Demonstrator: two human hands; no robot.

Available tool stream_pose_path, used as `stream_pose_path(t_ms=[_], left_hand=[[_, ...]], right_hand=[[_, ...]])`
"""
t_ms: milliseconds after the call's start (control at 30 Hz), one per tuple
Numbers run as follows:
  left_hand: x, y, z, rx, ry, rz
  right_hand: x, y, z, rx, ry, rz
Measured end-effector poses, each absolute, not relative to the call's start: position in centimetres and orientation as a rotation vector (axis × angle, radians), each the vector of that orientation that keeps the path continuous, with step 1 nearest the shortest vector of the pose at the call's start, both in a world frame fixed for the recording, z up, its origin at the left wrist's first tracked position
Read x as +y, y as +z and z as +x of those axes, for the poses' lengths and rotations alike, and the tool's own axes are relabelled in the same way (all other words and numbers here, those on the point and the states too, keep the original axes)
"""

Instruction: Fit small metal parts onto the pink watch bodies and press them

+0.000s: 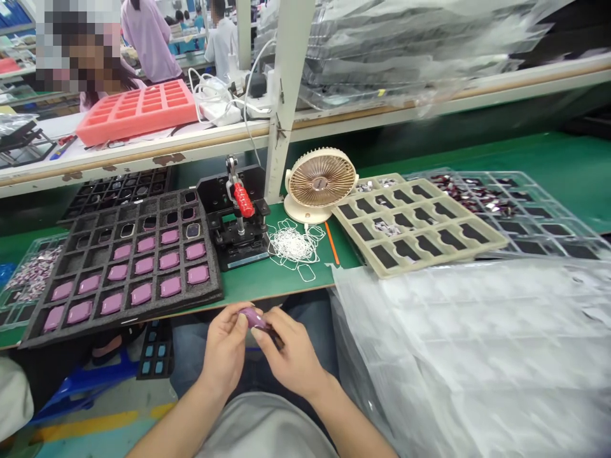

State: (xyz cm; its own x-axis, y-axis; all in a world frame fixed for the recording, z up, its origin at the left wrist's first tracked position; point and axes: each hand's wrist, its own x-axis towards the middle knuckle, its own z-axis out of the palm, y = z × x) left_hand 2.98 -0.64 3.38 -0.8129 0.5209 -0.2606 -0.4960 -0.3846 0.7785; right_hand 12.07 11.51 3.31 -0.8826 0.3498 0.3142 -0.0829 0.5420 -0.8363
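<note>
Both hands meet over my lap, just off the bench's front edge, around a small purple watch case [252, 317]. My left hand [226, 343] pinches its left end between thumb and fingers. From the other side my right hand [292, 348] grips the case, fingers bent over its top and the thumb below. Something dark shows under the right fingers; I cannot make out what it is. To the left, a black foam tray [136, 321] holds several purple cases like this one, with darker watch pieces in its back rows.
Behind my hands stand a press with a red-handled clamp [243, 200], a pile of white ring gaskets [293, 245], an orange stick [332, 243] and a fan [321, 181]. A beige tray [405, 254] and plastic-wrapped trays [477, 343] lie at right. A shelf post [289, 95] rises behind.
</note>
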Motion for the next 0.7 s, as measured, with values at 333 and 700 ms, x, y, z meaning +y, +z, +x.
stream_pose_path(t_ms=[333,700], left_hand=[[-0.7,3.0,2.0,1.920,1.879,0.702],[0.6,4.3,-1.4,2.452,1.475,1.440]], right_hand=[[13.7,3.0,10.6,-1.920,2.157,-0.338],[18.7,9.1,5.4,-2.190,1.415,-0.575]])
